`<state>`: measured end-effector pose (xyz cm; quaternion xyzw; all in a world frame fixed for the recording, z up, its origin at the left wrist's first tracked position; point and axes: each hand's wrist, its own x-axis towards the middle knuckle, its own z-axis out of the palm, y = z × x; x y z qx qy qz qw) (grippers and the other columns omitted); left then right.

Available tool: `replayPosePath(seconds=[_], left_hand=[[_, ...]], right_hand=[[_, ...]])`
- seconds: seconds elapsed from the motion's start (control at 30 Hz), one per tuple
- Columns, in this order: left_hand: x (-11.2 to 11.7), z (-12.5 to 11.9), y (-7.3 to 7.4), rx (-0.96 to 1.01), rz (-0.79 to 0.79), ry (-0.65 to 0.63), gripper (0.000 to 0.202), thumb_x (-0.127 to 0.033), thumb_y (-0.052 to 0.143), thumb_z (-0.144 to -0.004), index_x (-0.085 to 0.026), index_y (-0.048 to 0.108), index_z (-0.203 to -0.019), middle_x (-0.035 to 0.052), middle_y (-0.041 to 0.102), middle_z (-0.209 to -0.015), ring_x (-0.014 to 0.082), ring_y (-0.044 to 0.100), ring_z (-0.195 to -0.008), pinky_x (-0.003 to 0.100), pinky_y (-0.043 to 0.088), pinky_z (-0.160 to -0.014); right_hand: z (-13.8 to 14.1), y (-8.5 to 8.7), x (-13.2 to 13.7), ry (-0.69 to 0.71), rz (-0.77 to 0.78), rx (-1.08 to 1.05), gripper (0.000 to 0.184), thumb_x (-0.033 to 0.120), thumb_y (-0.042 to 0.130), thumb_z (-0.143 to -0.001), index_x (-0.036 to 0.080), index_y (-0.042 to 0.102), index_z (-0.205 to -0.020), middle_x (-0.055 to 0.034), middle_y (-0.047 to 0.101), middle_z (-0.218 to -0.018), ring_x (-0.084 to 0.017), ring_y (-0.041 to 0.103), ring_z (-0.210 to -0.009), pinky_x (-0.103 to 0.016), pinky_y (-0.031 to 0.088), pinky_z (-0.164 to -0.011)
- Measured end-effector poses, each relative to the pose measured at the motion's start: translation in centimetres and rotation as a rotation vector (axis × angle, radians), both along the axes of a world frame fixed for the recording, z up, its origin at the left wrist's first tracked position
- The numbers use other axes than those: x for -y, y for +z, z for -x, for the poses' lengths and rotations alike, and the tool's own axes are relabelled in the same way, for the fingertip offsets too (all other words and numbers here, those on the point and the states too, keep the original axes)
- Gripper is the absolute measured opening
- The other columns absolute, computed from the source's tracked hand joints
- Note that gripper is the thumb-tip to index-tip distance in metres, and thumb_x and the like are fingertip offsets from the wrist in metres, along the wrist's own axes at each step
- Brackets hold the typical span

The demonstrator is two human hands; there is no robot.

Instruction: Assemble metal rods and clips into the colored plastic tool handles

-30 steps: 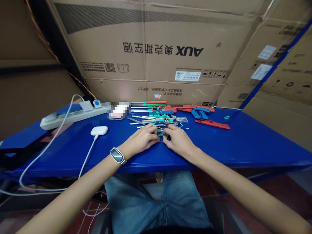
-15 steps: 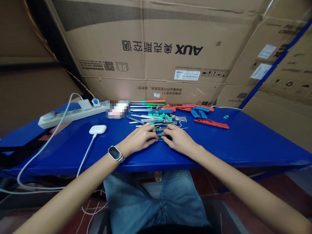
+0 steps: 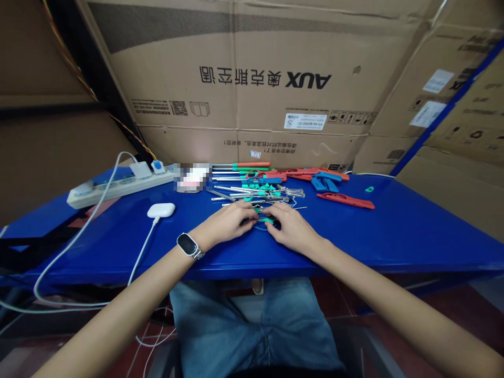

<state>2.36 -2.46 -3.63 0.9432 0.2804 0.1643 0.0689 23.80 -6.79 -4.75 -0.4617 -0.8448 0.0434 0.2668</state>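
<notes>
At the middle of the blue table, my left hand (image 3: 238, 220) and my right hand (image 3: 289, 223) face each other with curled fingers, almost touching. Between the fingertips is a small green plastic piece (image 3: 268, 220), pinched by my right hand. A thin blue edge shows below it, largely hidden. My left fingers are closed at its left side; what they hold is covered. Just beyond my hands lie metal rods with grey bodies and thin white wires (image 3: 289, 193), and several loose green plastic pieces (image 3: 260, 187). My left wrist wears a watch (image 3: 188, 245).
Red plastic handle shells (image 3: 345, 200) and blue ones (image 3: 323, 182) lie right of the rods, with a green piece (image 3: 369, 189) farther right. A pixelated phone (image 3: 192, 178), a white earbud case (image 3: 161, 210) on a cable and a power strip (image 3: 108, 189) are at left. Cardboard (image 3: 252, 115) stands behind.
The green piece between my hands shows more now. My right fingers have shifted slightly, and the whole view has moved a little.
</notes>
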Motion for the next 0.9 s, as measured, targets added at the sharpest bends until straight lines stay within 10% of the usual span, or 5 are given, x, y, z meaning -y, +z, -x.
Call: replayPosePath(seconds=[0.9], left_hand=[[1.2, 0.9, -0.9, 0.036, -0.162, -0.066, 0.03, -0.024, 0.044, -0.101, -0.018, 0.069, -0.116, 0.0101, 0.059, -0.107, 0.0196, 0.061, -0.093, 0.032, 0.054, -0.083]], right_hand=[[0.1, 0.0, 0.0, -0.023, -0.01, 0.069, 0.012, 0.015, 0.057, -0.091, 0.016, 0.069, -0.094, -0.0078, 0.064, -0.094, -0.022, 0.061, -0.094, -0.034, 0.048, -0.086]])
